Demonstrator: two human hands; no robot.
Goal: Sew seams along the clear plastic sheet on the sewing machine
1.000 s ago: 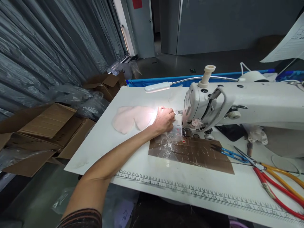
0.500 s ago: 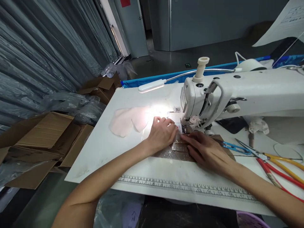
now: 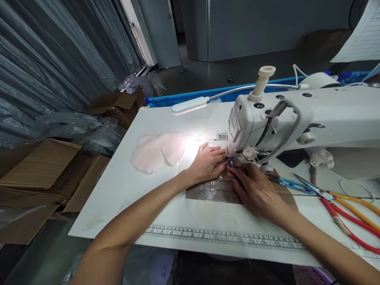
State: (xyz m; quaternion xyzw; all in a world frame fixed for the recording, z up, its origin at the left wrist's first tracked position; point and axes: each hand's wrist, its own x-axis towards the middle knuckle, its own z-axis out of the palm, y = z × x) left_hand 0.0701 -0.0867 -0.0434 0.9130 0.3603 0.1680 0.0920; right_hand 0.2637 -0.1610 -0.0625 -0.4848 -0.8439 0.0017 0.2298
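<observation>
Left grip (image 3: 208, 163): flat, palm down, fingers apart, right beside the presser foot (image 3: 233, 162), seemingly to steady whatever lies beneath.
Right grip (image 3: 255, 185): fingers bent, tips at the foot's near side, likely guiding; pinching or merely pressing, can't tell!
Brown sheet (image 3: 212, 192): on the table (image 3: 142, 198) before the sewing machine (image 3: 332, 114), shiny film over it, partly under both hands.
Pink piece (image 3: 160, 152): left of the hands, well clear of the foot, probably parked within reach.
Lamp (image 3: 190, 105): lit, angled perhaps to brighten this spot.
Out of sight: anything under those fingers; a red mark (image 3: 230, 173) just peeks out. Paper (image 3: 360, 39) top right, cut off.
</observation>
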